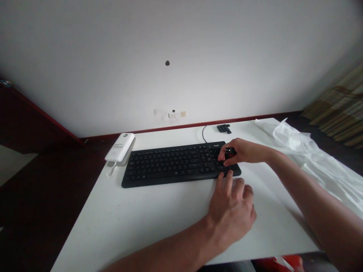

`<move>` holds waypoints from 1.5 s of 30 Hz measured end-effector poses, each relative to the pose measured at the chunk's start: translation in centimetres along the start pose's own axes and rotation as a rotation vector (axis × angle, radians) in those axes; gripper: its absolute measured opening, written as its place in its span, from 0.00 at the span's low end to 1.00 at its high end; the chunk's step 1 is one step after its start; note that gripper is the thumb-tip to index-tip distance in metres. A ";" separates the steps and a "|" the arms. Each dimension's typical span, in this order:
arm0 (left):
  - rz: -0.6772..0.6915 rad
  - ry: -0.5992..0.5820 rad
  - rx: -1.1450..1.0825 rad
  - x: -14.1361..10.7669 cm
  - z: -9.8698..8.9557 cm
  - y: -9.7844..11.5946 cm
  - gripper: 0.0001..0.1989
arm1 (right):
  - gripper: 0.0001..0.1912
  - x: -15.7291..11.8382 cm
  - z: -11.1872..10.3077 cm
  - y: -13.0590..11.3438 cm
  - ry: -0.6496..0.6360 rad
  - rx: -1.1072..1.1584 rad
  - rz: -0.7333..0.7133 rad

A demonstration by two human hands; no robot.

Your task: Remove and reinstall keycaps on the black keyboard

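Here, see on the white table (136,223) a black keyboard (167,166), placed lengthwise, closer to the far edge than to the near edge. Directly under the right hand (228,155), find its number-key end; notice thumb and fingers bent narrowly near a small dark object (230,150), but cannot tell its kind, nor whether gripped. Closer to the near edge, see the left hand (232,211), loosely open, with fingertips touching the keyboard's front border. By the far edge, note loose black keys (224,129); near the far left corner, a white device (120,147); along the right edge, crumpled white sheeting (292,132).
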State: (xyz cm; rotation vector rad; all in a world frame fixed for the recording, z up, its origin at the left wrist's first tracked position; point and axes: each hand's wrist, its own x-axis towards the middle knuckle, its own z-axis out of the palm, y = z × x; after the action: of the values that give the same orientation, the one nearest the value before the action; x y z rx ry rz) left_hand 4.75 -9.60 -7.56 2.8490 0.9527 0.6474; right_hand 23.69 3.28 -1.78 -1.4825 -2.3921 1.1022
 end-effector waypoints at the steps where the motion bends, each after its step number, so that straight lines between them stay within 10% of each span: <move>1: 0.000 0.002 0.000 0.0 0.0 0.0 0.18 | 0.17 0.0 0.0 0.0 -0.001 -0.010 0.002; 45: -0.001 0.003 0.015 0.0 0.0 -0.1 0.20 | 0.16 -0.3 -0.1 -1.1 0.010 -0.088 -0.005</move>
State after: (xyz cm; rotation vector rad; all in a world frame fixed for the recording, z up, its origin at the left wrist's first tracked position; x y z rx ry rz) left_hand 4.73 -9.57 -7.61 2.8610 0.9640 0.6469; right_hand 23.12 2.76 -0.98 -1.5039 -2.4666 0.9982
